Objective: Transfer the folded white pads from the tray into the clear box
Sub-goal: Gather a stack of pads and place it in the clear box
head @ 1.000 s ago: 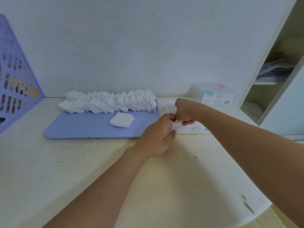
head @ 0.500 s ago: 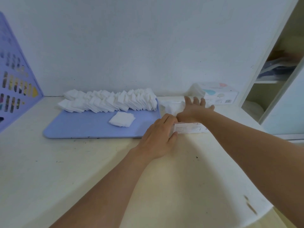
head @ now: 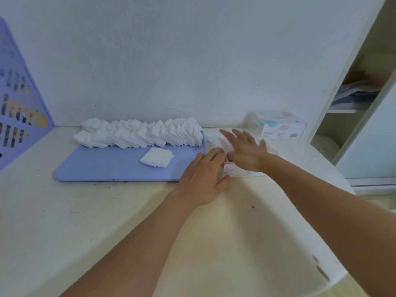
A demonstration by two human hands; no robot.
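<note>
A blue tray [head: 102,168] lies on the pale table. Along its far edge runs a row of several folded white pads [head: 141,133], and a small separate stack of pads [head: 156,157] lies nearer the front. Right of the tray stands the clear box [head: 242,173] with a pink-and-white label, mostly hidden by my hands. My left hand [head: 203,176] curls against the box's left end. My right hand [head: 246,151] lies flat with fingers spread, pressing down on white pads [head: 218,142] inside the box.
A second labelled box [head: 278,127] stands at the back right against the wall. A purple perforated panel [head: 19,112] leans at the far left. An open cupboard [head: 351,108] with shelves is on the right. The table edge curves at the lower right.
My right hand has gone from a closed fist over the box to a flat, spread palm on the pads. My left hand has stayed at the box's left end.
</note>
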